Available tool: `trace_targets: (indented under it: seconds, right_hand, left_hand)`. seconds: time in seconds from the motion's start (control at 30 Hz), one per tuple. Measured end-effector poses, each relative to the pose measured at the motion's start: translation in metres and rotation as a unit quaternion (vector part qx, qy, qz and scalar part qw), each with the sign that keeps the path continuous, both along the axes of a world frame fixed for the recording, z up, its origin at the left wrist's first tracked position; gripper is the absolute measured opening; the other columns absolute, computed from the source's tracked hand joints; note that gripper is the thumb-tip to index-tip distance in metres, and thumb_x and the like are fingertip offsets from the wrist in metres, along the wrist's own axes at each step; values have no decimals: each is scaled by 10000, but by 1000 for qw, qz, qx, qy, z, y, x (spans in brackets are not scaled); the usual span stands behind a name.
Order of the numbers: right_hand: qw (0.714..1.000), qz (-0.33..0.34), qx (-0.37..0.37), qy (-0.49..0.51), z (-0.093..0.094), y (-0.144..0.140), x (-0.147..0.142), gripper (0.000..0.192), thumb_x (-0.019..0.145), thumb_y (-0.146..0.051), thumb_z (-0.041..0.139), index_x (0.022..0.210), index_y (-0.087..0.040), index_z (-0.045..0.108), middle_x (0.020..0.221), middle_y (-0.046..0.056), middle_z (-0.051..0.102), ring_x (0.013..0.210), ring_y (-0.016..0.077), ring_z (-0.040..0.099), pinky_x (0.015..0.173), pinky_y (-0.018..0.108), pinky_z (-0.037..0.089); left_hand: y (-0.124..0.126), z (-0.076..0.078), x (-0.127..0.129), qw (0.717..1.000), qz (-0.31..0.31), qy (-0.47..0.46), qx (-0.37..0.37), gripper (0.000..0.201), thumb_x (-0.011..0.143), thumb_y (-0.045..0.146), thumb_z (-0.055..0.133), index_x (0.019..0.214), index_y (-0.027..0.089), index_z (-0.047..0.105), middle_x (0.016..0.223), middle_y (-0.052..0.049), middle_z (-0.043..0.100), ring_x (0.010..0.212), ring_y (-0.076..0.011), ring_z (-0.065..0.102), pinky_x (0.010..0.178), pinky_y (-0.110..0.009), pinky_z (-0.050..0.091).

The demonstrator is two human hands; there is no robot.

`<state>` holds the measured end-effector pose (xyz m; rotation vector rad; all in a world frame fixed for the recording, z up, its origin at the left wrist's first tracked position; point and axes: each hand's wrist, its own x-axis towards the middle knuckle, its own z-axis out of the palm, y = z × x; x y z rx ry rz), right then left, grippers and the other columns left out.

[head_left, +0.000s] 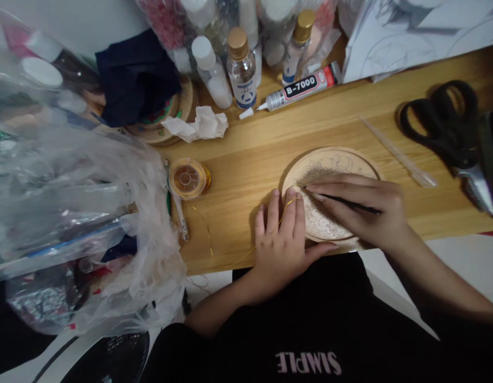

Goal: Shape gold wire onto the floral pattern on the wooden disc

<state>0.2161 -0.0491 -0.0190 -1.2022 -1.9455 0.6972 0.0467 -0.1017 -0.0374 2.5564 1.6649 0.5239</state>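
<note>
One round, clear-plastic spool of gold wire (pixel 188 178) sits left of the extended, released fingers of the left hand (pixel 284 236); one thin gold strand (pixel 285 207) crosses them. One pale, round, line-drawn disc (pixel 318 211) lies beneath the fingers of the right hand (pixel 372 213), which grasp one slender black tool (pixel 354 204).

Single head-worn view, facing forward and steeply down.
Looks from above the wearer: black shirt (pixel 302 314) along bottom edge, left hand (pixel 280 239) and right hand (pixel 370 210) right of center, wooden table (pixel 238 165) crossing mid-frame, bottles (pixel 241 72) up top. Close enough to read glue tube (pixel 300 86) lettering.
</note>
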Motion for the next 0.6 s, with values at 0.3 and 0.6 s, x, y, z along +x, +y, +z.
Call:
trace_targets:
  seconds: [0.3,0.6]
  right_hand:
    - [999,-13,-22,21,0,1,-2,261,829,-121,650,1040,-253,727,1004,43,753,973,201,714,856,360,603]
    - [1000,-7,-14,26,1,1,-1,265,817,-110,661,1041,-235,727,995,50,754,958,191,717,840,329,598]
  left_hand:
    - [-1,-1,0,1000,0,-2,-7,887,893,762,265,1403,68,477,1358,-151,585,1337,-326,440,1082,-453,316]
    - [-1,-1,0,1000,1,3,-4,855,927,726,213,1354,55,525,1377,-129,575,1335,-315,434,1087,-448,305]
